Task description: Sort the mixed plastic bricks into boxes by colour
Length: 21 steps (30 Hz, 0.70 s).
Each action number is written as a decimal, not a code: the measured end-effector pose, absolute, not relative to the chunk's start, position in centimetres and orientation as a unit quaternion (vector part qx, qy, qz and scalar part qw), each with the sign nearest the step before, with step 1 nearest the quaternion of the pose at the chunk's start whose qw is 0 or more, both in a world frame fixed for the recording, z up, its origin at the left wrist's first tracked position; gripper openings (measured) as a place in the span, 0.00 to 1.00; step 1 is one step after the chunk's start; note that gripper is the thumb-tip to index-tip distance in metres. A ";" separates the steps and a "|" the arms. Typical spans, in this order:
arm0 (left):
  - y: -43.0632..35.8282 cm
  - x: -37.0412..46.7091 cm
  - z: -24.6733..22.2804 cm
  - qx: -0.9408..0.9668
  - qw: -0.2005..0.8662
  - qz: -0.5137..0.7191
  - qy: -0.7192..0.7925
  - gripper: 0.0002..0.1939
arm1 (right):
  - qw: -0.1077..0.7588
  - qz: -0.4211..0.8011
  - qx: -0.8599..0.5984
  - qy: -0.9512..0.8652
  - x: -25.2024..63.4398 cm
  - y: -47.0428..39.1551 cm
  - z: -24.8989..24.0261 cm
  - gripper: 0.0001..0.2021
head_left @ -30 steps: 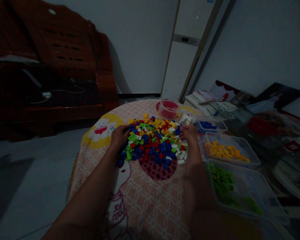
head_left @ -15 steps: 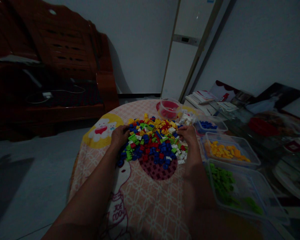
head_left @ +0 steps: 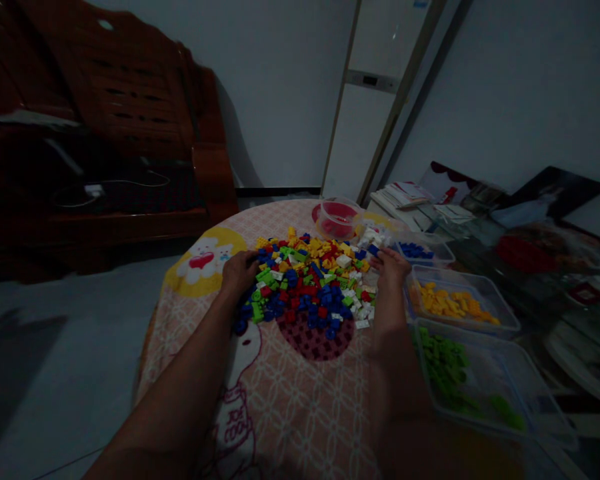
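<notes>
Right hand (head_left: 393, 264) is now shifting right, off the brick pile (head_left: 307, 291), fingertips pinching a blue brick (head_left: 374, 250): one piece is leaving the heap. Blue-brick box (head_left: 444, 258) is sitting just right of that grip. Left hand (head_left: 239, 271) is staying at pile's left edge; can't tell its grip.

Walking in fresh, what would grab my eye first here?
Probably the bright heap of mixed toy bricks on the patterned tablecloth, with the left hand at its left edge. By its right side, the right hand pinches a blue brick. Farther right, clear boxes hold single-colour bricks: blue, yellow and green.
</notes>
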<state>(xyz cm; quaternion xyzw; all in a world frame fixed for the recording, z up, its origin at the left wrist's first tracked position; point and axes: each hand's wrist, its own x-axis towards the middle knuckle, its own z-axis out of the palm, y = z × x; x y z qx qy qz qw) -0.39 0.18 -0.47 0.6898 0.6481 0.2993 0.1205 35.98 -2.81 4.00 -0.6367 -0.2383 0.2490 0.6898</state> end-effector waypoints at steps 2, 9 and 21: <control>0.3 -0.4 -0.6 0.689 0.118 0.301 0.648 0.21 | 0.732 0.203 -0.611 -0.221 36.6 -2.6 3.8 0.14; 0.4 -0.4 -0.6 0.689 0.116 0.292 0.653 0.22 | 0.781 0.113 -0.578 -0.207 38.1 -2.2 4.0 0.34; 0.0 -0.1 0.1 0.687 0.121 0.286 0.656 0.21 | 0.441 0.308 -0.722 -0.435 34.6 -4.3 5.8 0.01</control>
